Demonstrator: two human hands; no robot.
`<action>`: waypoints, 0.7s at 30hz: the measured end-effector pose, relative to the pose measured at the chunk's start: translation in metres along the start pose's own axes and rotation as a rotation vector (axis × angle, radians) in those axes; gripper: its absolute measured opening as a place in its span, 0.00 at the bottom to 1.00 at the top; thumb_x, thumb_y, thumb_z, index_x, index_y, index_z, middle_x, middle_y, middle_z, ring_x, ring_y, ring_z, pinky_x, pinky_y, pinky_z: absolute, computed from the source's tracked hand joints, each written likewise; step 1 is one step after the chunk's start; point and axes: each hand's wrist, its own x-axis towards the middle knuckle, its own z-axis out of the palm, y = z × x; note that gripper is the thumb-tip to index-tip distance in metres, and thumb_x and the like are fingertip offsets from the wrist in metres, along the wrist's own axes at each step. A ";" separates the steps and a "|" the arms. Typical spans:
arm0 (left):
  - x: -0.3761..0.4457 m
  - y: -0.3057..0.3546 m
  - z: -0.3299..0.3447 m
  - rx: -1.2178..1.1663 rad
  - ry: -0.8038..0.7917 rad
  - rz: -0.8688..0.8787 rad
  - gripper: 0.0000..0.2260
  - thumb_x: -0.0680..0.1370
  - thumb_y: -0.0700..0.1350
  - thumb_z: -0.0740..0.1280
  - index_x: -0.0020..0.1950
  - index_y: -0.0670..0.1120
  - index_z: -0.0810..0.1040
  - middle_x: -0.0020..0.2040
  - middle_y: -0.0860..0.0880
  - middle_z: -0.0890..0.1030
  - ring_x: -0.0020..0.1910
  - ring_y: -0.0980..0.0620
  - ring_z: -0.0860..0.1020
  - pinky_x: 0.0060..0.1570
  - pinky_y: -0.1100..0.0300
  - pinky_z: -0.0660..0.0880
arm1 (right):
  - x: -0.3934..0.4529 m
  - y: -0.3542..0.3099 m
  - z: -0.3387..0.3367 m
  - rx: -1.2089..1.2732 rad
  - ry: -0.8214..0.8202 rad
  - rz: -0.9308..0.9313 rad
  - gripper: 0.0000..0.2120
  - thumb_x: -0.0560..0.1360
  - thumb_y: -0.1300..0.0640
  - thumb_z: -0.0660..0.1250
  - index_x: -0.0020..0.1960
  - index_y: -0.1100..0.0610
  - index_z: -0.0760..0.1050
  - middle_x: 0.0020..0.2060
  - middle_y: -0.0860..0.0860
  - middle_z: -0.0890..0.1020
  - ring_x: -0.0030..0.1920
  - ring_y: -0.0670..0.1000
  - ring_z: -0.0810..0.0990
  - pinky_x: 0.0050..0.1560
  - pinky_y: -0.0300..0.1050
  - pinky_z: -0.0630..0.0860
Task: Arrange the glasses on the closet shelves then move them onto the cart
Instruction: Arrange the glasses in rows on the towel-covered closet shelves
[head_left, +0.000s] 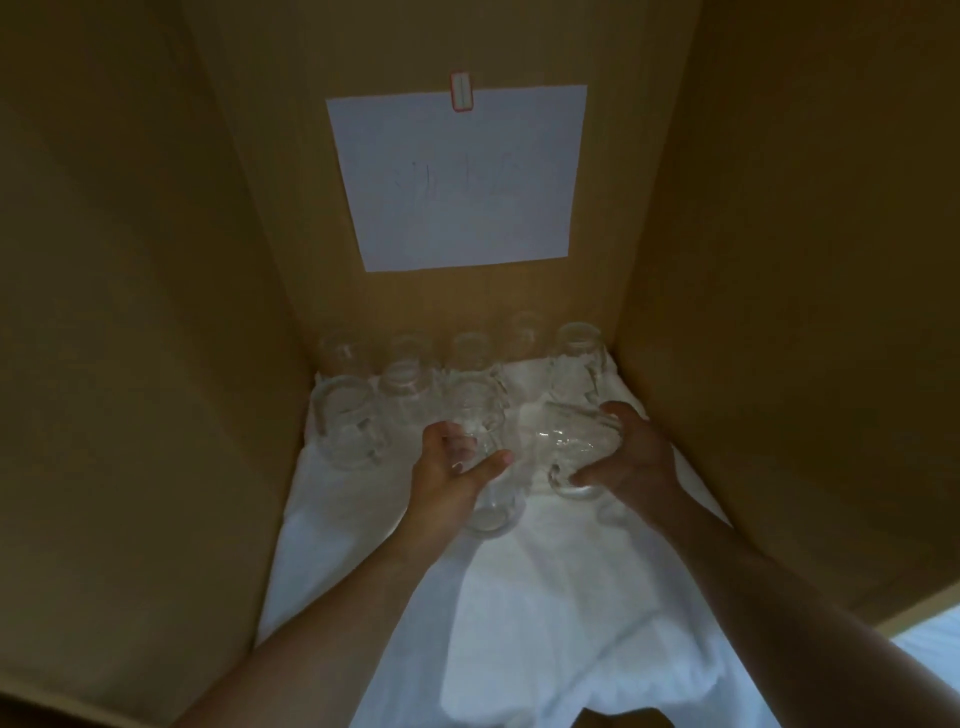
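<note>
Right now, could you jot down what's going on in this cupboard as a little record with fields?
Setting: brown wooden closet compartment, seen from above
Shelf cover: crumpled white cloth
Back wall: white paper sheet, taped at its top edge
Standing items: clear glass mugs in rows at the back; exact count unclear in the dim light
Left hand: grips a clear glass
Right hand: holds a tilted clear glass mug
Cart: not in view

Clear glasses (470, 410), white cloth (545, 597), tan closet walls (130, 312), white paper (457, 176)
</note>
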 end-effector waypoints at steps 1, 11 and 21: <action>0.002 -0.001 -0.001 0.001 -0.013 -0.003 0.26 0.69 0.42 0.82 0.59 0.48 0.70 0.53 0.46 0.78 0.52 0.53 0.78 0.60 0.53 0.77 | 0.007 -0.002 0.002 -0.115 0.003 -0.035 0.52 0.48 0.49 0.86 0.70 0.42 0.69 0.65 0.54 0.71 0.62 0.57 0.74 0.65 0.50 0.74; 0.014 -0.002 -0.002 0.019 -0.102 -0.069 0.25 0.70 0.43 0.81 0.59 0.51 0.71 0.62 0.46 0.78 0.65 0.51 0.77 0.62 0.57 0.77 | 0.018 -0.055 0.011 -0.923 -0.088 -0.450 0.46 0.71 0.64 0.72 0.80 0.43 0.54 0.77 0.57 0.54 0.75 0.63 0.58 0.70 0.57 0.69; 0.026 -0.002 0.004 0.115 -0.194 -0.062 0.30 0.65 0.54 0.82 0.61 0.52 0.73 0.61 0.51 0.81 0.62 0.56 0.79 0.66 0.48 0.76 | 0.047 -0.062 0.024 -0.858 -0.023 -0.531 0.41 0.72 0.72 0.63 0.80 0.49 0.57 0.72 0.65 0.61 0.69 0.64 0.66 0.62 0.51 0.74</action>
